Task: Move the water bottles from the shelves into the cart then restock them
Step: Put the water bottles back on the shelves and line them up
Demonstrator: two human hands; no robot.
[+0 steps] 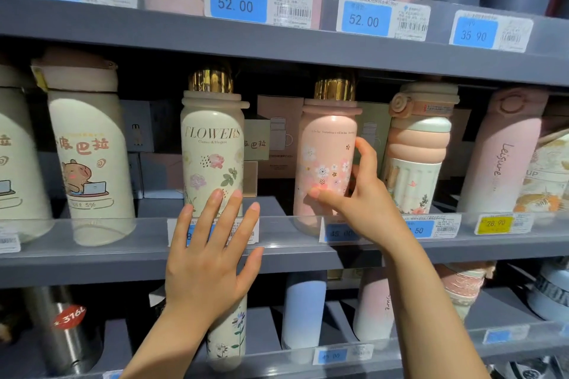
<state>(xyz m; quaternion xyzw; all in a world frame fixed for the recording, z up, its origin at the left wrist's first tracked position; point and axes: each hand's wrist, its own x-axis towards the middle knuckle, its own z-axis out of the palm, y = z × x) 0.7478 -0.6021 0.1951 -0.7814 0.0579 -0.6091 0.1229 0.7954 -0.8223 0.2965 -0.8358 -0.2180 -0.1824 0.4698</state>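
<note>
While the right hand (358, 194) wraps its thumb across the front and its fingers round the far side of the pink, cherry-blossom-printed bottle with the gold cap (324, 160), the left hand (209, 252) is spread flat with straight fingers, its tips reaching the lower front of the cream floral bottle lettered FLOWERS, also gold-capped (212, 148), and gripping nothing. Both bottles stand upright on the middle grey shelf (92, 268), behind a clear plastic front rail (286, 231) carrying blue price labels. Whether the left fingertips truly press the cream bottle or only hover before it is hard to tell from this angle. No cart shows in view, so I judge the step in hand is taking the pink bottle off the shelf. The risks lie close by: the gold cap sits just beneath the grey shelf above (277, 49), so a straight lift could knock it there, and the rail blocks a plain pull forward, so the base may catch and tip the bottle. To its right, just beside the gripping fingers, stands a peach ribbed bottle with a pale green band (418, 148); a wide swing could topple it.
</note>
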